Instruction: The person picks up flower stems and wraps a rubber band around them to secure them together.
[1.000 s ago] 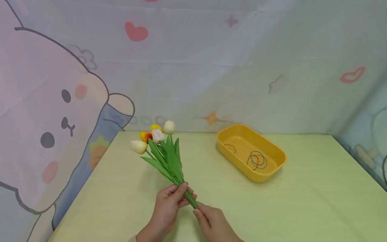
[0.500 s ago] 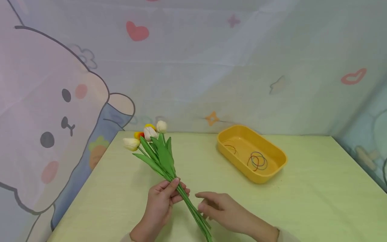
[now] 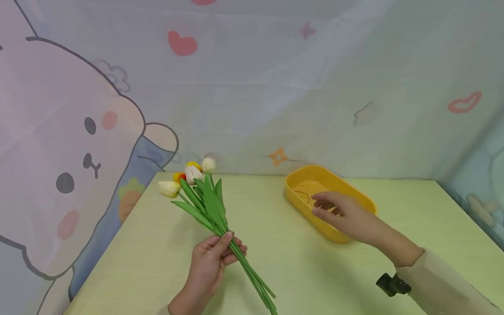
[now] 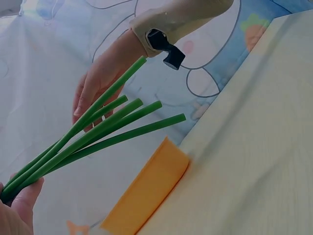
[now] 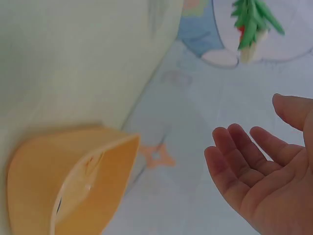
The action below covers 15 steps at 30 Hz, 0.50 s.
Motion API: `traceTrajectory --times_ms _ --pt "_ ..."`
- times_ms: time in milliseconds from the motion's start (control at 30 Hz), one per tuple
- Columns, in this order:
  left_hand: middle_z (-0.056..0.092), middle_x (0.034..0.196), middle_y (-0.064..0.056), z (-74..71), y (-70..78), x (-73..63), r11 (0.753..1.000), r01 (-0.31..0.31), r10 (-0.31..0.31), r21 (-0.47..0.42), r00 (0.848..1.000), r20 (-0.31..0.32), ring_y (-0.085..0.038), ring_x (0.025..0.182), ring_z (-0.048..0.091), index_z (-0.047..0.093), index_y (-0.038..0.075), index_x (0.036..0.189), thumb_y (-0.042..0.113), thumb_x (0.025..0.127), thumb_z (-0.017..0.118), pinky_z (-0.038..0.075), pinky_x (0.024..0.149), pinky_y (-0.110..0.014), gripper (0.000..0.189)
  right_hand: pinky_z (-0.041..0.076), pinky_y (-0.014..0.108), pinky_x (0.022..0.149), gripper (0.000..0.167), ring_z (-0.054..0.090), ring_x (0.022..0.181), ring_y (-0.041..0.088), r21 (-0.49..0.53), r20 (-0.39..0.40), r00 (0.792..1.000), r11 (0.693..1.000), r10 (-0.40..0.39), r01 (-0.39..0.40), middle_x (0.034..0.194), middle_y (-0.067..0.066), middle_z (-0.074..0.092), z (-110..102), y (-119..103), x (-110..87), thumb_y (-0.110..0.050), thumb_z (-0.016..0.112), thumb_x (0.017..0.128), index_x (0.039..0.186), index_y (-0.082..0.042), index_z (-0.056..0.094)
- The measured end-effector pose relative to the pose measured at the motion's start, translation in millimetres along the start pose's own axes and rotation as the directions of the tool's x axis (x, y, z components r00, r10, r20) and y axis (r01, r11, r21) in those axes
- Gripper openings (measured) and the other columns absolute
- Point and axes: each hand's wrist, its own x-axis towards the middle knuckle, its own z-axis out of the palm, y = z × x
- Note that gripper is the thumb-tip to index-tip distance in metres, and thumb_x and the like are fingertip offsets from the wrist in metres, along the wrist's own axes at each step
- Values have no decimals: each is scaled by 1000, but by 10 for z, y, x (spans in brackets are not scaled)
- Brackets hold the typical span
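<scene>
In the head view my left hand (image 3: 210,264) grips a bunch of artificial tulips (image 3: 214,205) by the stems, thumb across them. White, cream and yellow-red blooms point to the far left, and the green stem ends (image 4: 122,115) fan out in the left wrist view. My right hand (image 3: 346,214) hangs over the yellow tray (image 3: 307,214), fingers loosely bent and holding nothing. In the right wrist view its fingers (image 5: 244,161) are spread apart with the palm bare. Thin rubber bands (image 3: 302,194) lie in the tray; the hand hides some of them.
The light green table (image 3: 157,262) runs back to a printed cloth backdrop (image 3: 256,87) with a cartoon bear. A small black device (image 3: 393,285) sits at the right sleeve's cuff.
My right hand has let go of the stem ends and moved right and away, over the yellow tray. The left hand has shifted slightly left with the tulips.
</scene>
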Motion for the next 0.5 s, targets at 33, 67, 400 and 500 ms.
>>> traceTrajectory --times_ms 33,67,400,500 --pt "68 76 -5 1 -3 -1 1000 0 0 0 1000 1 -17 74 71 65 2 86 7 96 57 60 75 -34 13 54 29 79 45 60 102 21 0 -18 1000 1000 7 -7 114 8 65 -42 47 8 -27 58 98 131 4 53" --pt "68 76 -4 2 -6 -2 1000 -1 1 2 1000 2 -17 74 71 65 2 86 8 96 58 60 75 -34 13 54 30 81 46 60 103 23 1 -38 999 1000 24 -24 116 10 64 -78 91 13 -27 58 98 132 4 53" --pt "68 76 -3 15 -33 -5 1000 13 -13 -3 1000 11 -16 75 72 66 6 83 9 96 58 60 76 -34 16 53 48 89 46 59 104 32 -15 -130 986 994 105 -108 119 19 62 -165 638 150 -29 58 98 129 5 54" --pt "68 76 -3 16 -26 -8 1000 18 -18 -6 1000 11 -16 75 72 66 7 83 9 96 57 60 76 -34 16 53 46 87 47 60 102 31 1 -131 981 989 144 -145 117 18 63 -134 747 194 -31 58 98 128 5 55"
